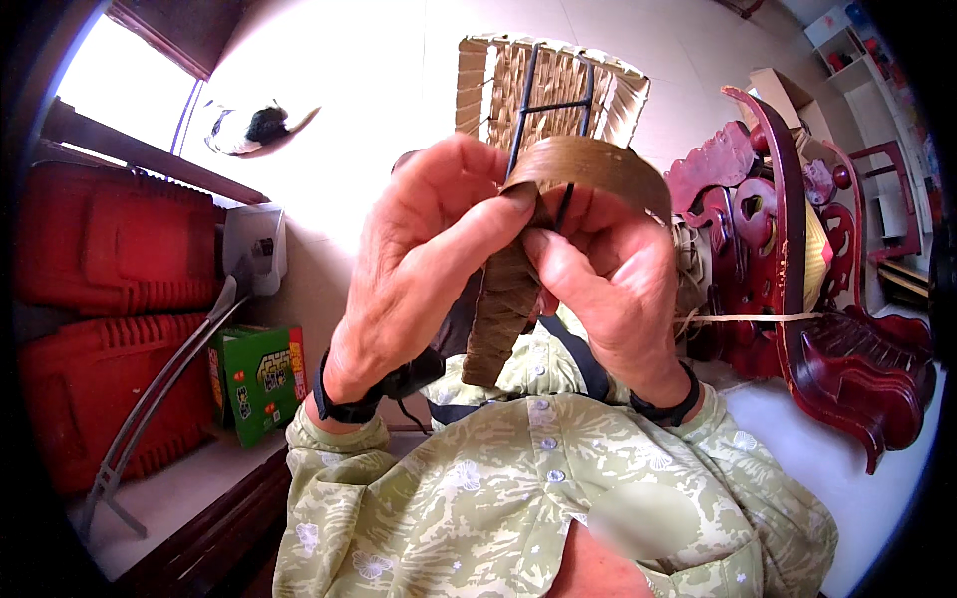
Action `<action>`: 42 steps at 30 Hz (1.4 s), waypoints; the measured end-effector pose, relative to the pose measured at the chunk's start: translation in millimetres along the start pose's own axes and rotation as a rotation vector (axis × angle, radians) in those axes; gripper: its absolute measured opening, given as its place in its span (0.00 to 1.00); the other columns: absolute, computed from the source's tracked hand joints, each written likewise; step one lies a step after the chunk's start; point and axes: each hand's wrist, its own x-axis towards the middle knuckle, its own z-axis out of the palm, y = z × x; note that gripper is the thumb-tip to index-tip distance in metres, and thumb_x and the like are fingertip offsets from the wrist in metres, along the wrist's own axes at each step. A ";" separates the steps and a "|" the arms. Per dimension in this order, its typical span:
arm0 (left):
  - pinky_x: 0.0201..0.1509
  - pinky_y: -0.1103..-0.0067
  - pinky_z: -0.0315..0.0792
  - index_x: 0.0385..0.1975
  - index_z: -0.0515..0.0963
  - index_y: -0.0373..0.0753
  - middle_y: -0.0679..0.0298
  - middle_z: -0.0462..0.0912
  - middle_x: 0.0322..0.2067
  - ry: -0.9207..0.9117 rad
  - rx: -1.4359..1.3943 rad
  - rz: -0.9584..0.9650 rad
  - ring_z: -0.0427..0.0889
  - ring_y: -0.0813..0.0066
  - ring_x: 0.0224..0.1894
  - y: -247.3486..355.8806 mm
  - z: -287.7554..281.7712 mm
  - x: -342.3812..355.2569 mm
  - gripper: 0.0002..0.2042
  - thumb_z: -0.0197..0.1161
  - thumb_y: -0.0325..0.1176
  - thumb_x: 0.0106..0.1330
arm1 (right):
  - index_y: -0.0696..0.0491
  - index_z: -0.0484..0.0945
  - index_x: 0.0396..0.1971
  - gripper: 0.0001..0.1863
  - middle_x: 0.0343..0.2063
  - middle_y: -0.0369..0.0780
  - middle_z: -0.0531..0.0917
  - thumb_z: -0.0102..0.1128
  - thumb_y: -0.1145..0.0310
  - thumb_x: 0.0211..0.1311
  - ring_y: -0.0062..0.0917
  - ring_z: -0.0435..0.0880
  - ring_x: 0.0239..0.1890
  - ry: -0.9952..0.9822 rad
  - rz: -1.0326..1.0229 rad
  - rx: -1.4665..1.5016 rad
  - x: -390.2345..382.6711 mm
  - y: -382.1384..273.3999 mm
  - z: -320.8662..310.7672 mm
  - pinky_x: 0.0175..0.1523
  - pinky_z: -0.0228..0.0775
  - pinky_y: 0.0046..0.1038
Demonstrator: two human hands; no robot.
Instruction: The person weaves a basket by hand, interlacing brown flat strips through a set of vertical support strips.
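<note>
In front of my chest, both hands pinch a brown flat strip. A long loop of the strip [598,161] arches over my right fingers, and a folded or plaited length [501,309] hangs down below my thumbs. My left hand [404,254] closes on it with the thumb on top at the fold. My right hand [618,284] is closed too, its thumb tip pressed against the strip just below. Past my fingers stands a pale woven basket [498,95] with a black rod frame [558,107]. The frame's near rods run behind the strip and my hands, where their ends are hidden.
At left, red ribbed plastic pieces [110,239] stand by a green box [261,389] and a curved metal rail [164,384]. A black and white animal, seemingly a cat [249,128], lies on the pale floor. Dark red carved wooden furniture [797,259] fills the right.
</note>
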 end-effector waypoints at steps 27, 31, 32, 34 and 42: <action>0.38 0.76 0.73 0.43 0.72 0.35 0.63 0.78 0.32 -0.453 -0.452 -0.141 0.77 0.75 0.34 -52.4 -58.0 66.2 0.14 0.57 0.40 0.67 | 0.55 0.71 0.27 0.06 0.21 0.28 0.74 0.60 0.76 0.59 0.05 0.67 0.21 0.091 0.045 0.104 7.3 8.4 15.2 0.26 0.58 0.10; 0.52 0.68 0.68 0.41 0.72 0.32 0.58 0.76 0.35 -0.476 -0.738 -0.096 0.74 0.65 0.43 -57.7 -48.2 64.6 0.26 0.49 0.55 0.67 | 0.55 0.71 0.26 0.07 0.21 0.28 0.74 0.61 0.75 0.59 0.06 0.68 0.23 0.059 0.058 0.115 10.3 3.2 13.3 0.27 0.59 0.10; 0.54 0.67 0.67 0.40 0.72 0.33 0.62 0.75 0.30 -0.493 -0.776 -0.011 0.74 0.68 0.40 -64.1 -48.5 66.4 0.27 0.49 0.58 0.65 | 0.56 0.72 0.27 0.06 0.21 0.28 0.74 0.61 0.75 0.59 0.06 0.68 0.22 0.064 0.020 0.095 10.7 5.7 12.7 0.27 0.59 0.11; 0.57 0.67 0.65 0.37 0.72 0.36 0.72 0.70 0.22 -0.546 -0.856 0.086 0.71 0.75 0.34 -69.8 -51.7 67.4 0.29 0.49 0.62 0.62 | 0.56 0.72 0.27 0.06 0.20 0.28 0.74 0.61 0.75 0.59 0.06 0.68 0.22 0.060 0.000 0.101 11.4 6.3 14.5 0.27 0.60 0.11; 0.49 0.77 0.62 0.29 0.72 0.43 0.78 0.66 0.16 -0.741 -1.132 0.382 0.66 0.86 0.21 -30.4 -95.9 60.9 0.16 0.55 0.52 0.58 | 0.56 0.74 0.27 0.07 0.19 0.29 0.74 0.64 0.71 0.57 0.07 0.68 0.17 0.008 -0.004 0.021 14.0 8.2 6.8 0.21 0.59 0.11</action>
